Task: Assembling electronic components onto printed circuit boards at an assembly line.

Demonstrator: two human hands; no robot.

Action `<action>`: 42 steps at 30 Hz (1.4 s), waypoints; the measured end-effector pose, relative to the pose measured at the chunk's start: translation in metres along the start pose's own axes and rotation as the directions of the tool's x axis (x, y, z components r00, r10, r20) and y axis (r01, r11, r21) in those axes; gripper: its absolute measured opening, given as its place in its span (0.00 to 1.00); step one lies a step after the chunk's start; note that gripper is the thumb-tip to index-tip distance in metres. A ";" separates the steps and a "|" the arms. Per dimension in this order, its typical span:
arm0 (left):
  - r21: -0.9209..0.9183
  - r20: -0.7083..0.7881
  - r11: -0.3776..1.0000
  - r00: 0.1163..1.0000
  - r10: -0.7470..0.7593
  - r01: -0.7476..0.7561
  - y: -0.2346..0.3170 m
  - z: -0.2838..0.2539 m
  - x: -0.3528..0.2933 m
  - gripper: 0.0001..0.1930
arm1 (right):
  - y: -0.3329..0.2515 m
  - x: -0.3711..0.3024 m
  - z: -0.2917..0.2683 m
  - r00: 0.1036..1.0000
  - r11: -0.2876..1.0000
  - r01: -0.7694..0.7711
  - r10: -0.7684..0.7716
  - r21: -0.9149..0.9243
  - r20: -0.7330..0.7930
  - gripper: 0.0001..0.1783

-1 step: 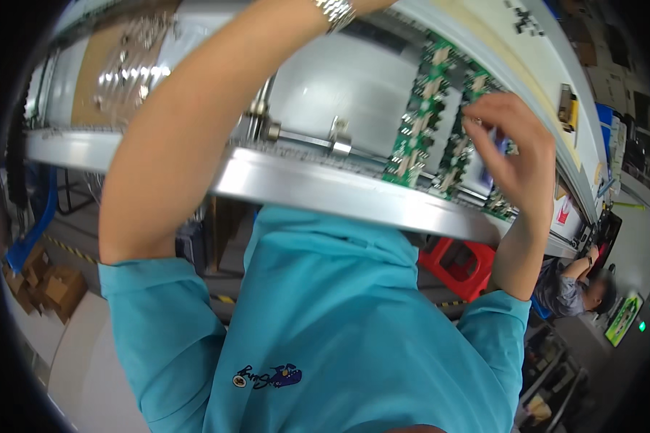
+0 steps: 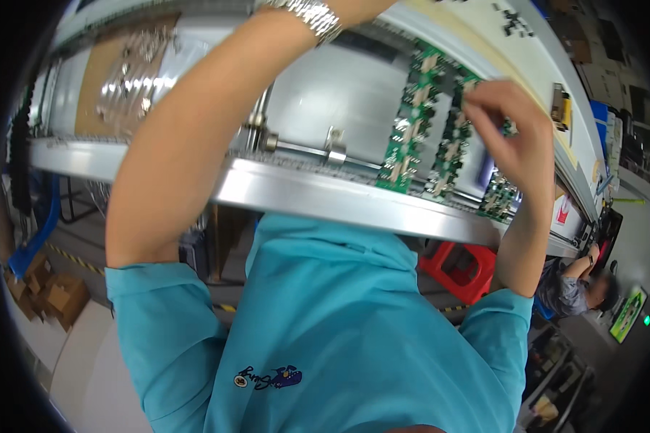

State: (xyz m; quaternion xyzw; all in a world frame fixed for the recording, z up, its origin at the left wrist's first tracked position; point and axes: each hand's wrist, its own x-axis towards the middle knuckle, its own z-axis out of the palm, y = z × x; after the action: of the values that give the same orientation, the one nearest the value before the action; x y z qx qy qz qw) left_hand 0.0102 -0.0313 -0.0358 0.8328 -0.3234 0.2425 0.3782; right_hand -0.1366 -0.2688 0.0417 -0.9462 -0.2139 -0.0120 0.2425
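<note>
Two long green circuit boards stand across a metal conveyor: a left board (image 2: 404,133) and a middle board (image 2: 452,141), both lined with small dark and pale parts. More of a populated green board (image 2: 500,196) shows below my right wrist. My right hand (image 2: 516,126) hangs over the boards, thumb and index fingertips pinched together at the middle board's upper part. Anything between them is too small to make out. My left hand (image 2: 361,10), with a metal watch (image 2: 315,18) on its wrist, reaches to the top edge. Its fingers are out of view.
Small black parts (image 2: 514,22) lie scattered on the white ledge beyond the conveyor. The metal rail (image 2: 339,198) runs in front of me. A plastic bag of parts (image 2: 133,86) rests at the left. Below stands a red stool (image 2: 458,270); another person (image 2: 574,285) sits far right.
My left wrist and watch have shifted left and slightly down. The boards and ledge appear a little further left in the picture. My right hand stays at the middle board, its fingertips still pinched.
</note>
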 end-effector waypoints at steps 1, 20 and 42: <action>-0.055 0.110 0.994 0.990 -0.093 0.099 0.007 -0.009 0.002 0.11 | 0.014 0.015 -0.007 0.998 0.997 -0.068 0.068 0.048 0.000 0.09; -0.124 0.427 0.981 0.901 -0.084 0.151 0.129 -0.071 -0.100 0.06 | 0.139 0.039 -0.007 0.850 0.782 -0.509 0.523 0.360 0.065 0.11; 0.050 0.452 0.999 0.892 -0.015 -0.009 0.141 -0.060 -0.110 0.06 | -0.029 -0.087 0.019 0.970 0.626 -0.208 0.233 0.752 0.074 0.15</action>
State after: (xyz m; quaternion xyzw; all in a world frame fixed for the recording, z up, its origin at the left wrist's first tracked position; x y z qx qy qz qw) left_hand -0.1751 -0.0163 -0.0049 0.8761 -0.3949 0.0498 0.2721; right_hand -0.2288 -0.2712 0.0269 -0.7784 -0.0784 0.0930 0.6159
